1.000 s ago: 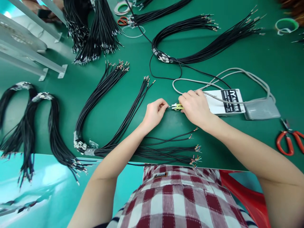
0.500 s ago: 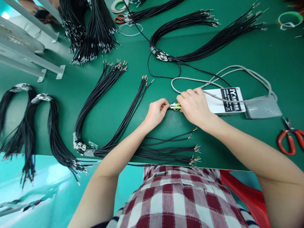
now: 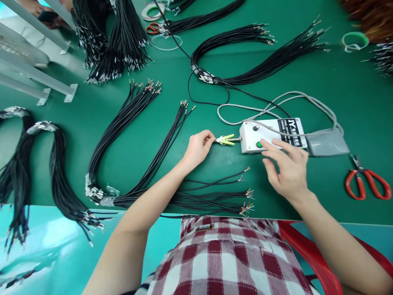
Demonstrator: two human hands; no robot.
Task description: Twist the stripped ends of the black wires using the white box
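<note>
At the middle of the bench, my left hand (image 3: 199, 148) is closed in a pinch on the tip of a thin black cable, mostly hidden by the fingers. That tip meets a yellow-green clip (image 3: 226, 139), which sits on the metal shaft of a white box (image 3: 270, 127) with a black label. Over the front of the box hovers my right hand (image 3: 287, 168), fingers spread and holding nothing. Its index fingertip is beside the green button (image 3: 259, 144); whether they touch I cannot tell. Below my left forearm, a bundle of black cables (image 3: 208, 198) spreads out with stripped coloured ends.
Red-handled pliers (image 3: 365, 180) lie at the right, near a grey pedal (image 3: 328, 142) with a looped grey cord. More black cable bundles (image 3: 254, 67) lie at the back and left. Green tape (image 3: 355, 41) is at the back right. Someone's hands show at the top left.
My right hand has let go of the clip and moved right and down to the front of the box, its fingers opening. My left hand keeps its pinch. The view has shifted slightly.
</note>
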